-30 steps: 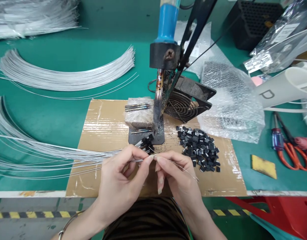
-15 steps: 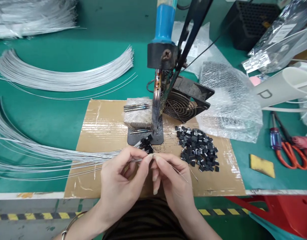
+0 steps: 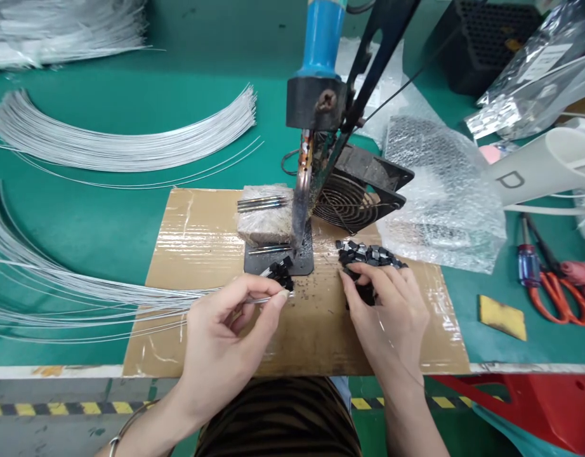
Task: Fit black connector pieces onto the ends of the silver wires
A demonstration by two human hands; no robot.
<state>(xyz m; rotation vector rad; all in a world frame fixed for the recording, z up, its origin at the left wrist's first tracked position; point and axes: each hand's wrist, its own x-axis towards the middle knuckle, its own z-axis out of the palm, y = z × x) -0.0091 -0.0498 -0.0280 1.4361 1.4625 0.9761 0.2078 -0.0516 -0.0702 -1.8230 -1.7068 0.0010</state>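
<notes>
White wires [image 3: 131, 151]: three bundles by the left edge of the surface [image 3: 92, 209], one at the far left corner, one in front of it with two loose strands, one running onto the cardboard [image 3: 302, 355] at the front edge.
Left hand [image 3: 233, 330]: one, thumb and forefinger pinching a wire end [image 3: 260, 299].
Right hand [image 3: 392, 314]: one, fingers bent over the heap; whether they grip a piece I cannot tell.
Black pieces: one heap [image 3: 368, 254] on the cardboard's right half, uncountable; one small cluster [image 3: 280, 273] beside the left hand.
Ironwork: one blue-handled iron [image 3: 321, 41] above one black plate [image 3: 302, 263], standing before one fan [image 3: 354, 197].
Right edge: one screwdriver [image 3: 528, 263], one pair of scissors [image 3: 559, 298], one yellow sponge [image 3: 502, 317].
Hidden: much of the heap, under the right hand; the far-left bundle is cut off.
</notes>
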